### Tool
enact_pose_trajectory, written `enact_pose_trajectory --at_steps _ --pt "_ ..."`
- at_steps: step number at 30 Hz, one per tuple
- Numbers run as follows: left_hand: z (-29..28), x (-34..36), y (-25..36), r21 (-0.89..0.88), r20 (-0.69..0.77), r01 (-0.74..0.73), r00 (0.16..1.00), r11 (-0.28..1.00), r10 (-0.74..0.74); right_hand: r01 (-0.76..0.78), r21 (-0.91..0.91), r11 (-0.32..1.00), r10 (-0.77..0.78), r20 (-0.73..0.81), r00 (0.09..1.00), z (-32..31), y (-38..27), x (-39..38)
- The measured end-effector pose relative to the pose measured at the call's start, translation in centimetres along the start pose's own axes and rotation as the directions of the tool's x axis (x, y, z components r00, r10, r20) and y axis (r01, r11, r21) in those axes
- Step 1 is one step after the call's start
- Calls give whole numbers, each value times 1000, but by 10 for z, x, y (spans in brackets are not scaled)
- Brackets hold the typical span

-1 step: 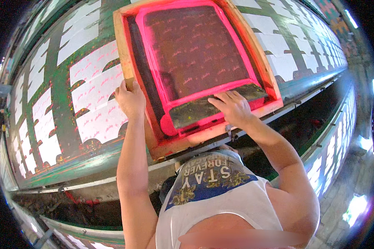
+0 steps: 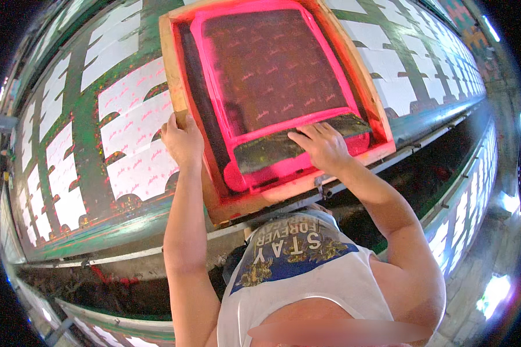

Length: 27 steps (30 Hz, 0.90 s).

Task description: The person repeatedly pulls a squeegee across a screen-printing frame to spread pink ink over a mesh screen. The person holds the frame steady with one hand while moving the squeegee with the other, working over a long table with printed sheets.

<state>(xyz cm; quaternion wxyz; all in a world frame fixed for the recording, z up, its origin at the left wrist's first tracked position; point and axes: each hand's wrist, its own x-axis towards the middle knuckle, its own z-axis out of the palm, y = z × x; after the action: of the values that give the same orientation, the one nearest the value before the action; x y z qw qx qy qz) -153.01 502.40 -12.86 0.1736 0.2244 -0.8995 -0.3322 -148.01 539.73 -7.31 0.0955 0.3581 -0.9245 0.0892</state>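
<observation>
In front of me a wooden-framed printing screen [image 2: 272, 69] lies tilted on the long table, with bright pink ink along its inner border and small pink script showing across its dark mesh. My left hand [image 2: 182, 139] grips the left wooden rail, thumb and fingers closed round its edge. Near the screen's close end, my right hand [image 2: 324, 147] lies over a wide dark squeegee [image 2: 263, 151], its fingers bent over the top edge. Pink ink shows along the squeegee's lower side. My right palm hides the middle of the squeegee, and its blade edge is hidden.
White cut pieces [image 2: 132, 127] lie in rows on the green table [image 2: 87, 139], those just left of the screen bearing pink prints. A metal rail [image 2: 428, 130] runs along the table's near edge. Another table with white pieces [image 2: 466, 196] stands to the right, across a dark gap.
The squeegee has tipped slightly, so more pink ink shows below it. My right hand has shifted a little with it; my left hand keeps its grip on the frame.
</observation>
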Motion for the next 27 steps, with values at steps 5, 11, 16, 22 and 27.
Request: enact_pose_trajectory --at_steps 5,11,16,22,27 --pt "1 -2 -1 38 -54 -28 998 999 30 -17 -25 1000 16 -33 999 34 57 88" --pt "-4 -6 10 102 1 65 998 993 -65 -52 -95 994 59 74 995 57 138 217" --pt "-3 -8 16 163 -28 65 998 984 -61 -76 -133 988 85 68 994 81 196 312" --pt "2 -9 13 264 -94 116 991 957 -95 -11 -24 1000 14 134 991 75 257 398" --pt "2 -11 14 223 -118 71 992 972 -45 -18 -58 998 18 1 1000 84 281 420"
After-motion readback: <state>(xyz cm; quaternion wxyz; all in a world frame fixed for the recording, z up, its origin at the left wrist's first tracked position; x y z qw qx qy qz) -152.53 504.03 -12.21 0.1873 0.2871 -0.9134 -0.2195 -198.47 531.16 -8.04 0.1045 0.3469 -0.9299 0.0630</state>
